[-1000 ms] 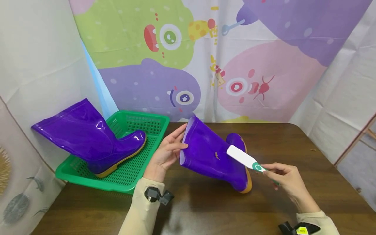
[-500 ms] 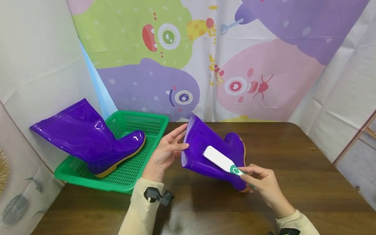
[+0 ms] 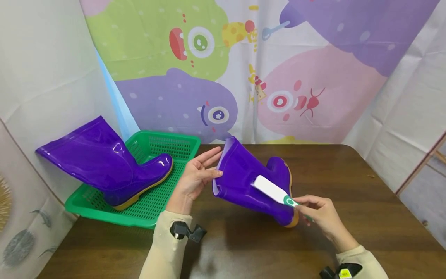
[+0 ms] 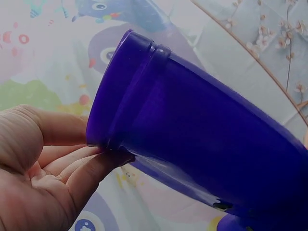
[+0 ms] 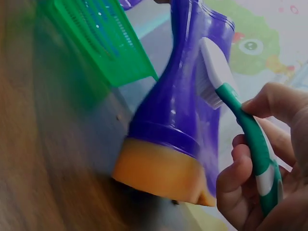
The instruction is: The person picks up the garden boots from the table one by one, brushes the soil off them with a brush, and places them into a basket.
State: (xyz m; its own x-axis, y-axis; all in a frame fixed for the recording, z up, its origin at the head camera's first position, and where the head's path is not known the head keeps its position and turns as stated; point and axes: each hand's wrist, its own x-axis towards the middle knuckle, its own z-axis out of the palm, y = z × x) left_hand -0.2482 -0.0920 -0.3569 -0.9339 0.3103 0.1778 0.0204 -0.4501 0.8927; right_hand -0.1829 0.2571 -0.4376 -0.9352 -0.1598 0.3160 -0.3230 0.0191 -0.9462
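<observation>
While left fingers (image 3: 203, 174) pinch the boot (image 3: 244, 182) rim to steady it, right hand (image 3: 318, 215) clamps the brush (image 3: 273, 191) bristles-down on its shaft.

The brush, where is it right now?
In the head view the brush sits right of centre, held by the right hand, its white head against the shaft of the purple boot on the table.

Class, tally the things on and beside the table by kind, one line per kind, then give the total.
Purple boots: 2 (one on the table, one in the basket)
Green basket: 1
Brush: 1
Total: 4
</observation>
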